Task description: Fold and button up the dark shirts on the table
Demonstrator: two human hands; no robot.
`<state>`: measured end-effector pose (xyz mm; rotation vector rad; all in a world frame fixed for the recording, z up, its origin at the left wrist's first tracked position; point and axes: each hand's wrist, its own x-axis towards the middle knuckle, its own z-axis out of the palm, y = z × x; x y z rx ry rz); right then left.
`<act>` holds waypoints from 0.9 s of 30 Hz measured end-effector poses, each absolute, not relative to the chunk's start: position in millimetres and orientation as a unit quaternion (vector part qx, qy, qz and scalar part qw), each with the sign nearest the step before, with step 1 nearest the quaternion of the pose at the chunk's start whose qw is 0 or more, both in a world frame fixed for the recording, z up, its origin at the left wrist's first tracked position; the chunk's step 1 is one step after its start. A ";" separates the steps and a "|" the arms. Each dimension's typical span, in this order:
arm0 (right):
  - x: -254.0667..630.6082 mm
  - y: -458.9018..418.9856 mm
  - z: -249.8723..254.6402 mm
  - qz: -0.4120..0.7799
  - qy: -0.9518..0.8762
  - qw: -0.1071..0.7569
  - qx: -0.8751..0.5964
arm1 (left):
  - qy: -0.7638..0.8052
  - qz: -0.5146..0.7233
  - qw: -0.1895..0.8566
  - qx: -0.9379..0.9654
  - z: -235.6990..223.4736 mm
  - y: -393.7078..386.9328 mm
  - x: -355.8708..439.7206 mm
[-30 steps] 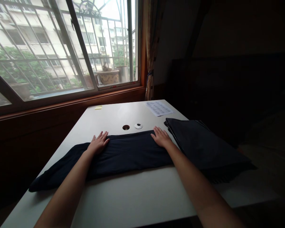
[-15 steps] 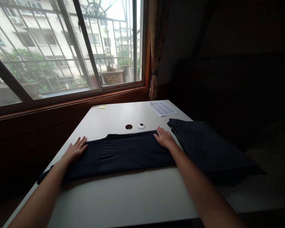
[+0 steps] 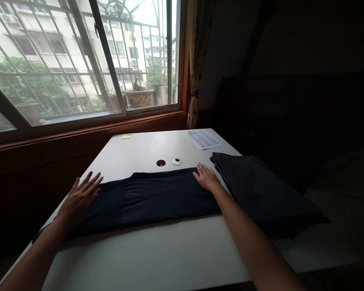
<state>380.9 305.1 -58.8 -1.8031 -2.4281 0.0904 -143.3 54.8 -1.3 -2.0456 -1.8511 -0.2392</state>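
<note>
A long, folded dark navy garment (image 3: 151,198) lies crosswise on the white table (image 3: 145,254), with faint wrinkles along its middle. My left hand (image 3: 82,197) is over its left end, fingers stretched and spread; it seems slightly lifted off the cloth. Flat on the garment's far right part rests my right hand (image 3: 206,177), fingers extended. Neither hand grips anything. My left forearm hides some of the garment's left end, which reaches the table's left edge.
To the right lies a folded dark grey cloth (image 3: 261,190) with a fringed edge. Farther back are a printed sheet (image 3: 204,139), a yellow sticky note (image 3: 126,136), a round hole (image 3: 161,163) and a white round cap (image 3: 177,161). A barred window (image 3: 133,56) stands beyond the table.
My left hand has moved left and up, its fingers spreading wider. The right hand stays on the garment. The whole view has shifted slightly.
</note>
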 end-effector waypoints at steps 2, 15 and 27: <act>381.0 305.0 -58.1 0.031 -0.802 0.060 -0.594 | -0.655 -0.053 0.139 -0.741 -12.6 46.7 -136.6; 386.1 310.5 -62.5 0.019 -0.808 0.114 -0.578 | -0.758 -0.020 -0.027 -0.652 -55.4 46.2 -210.1; 398.5 322.0 -68.5 0.001 -0.810 0.173 -0.561 | -0.789 -0.027 -0.021 -0.614 -61.1 56.5 -236.1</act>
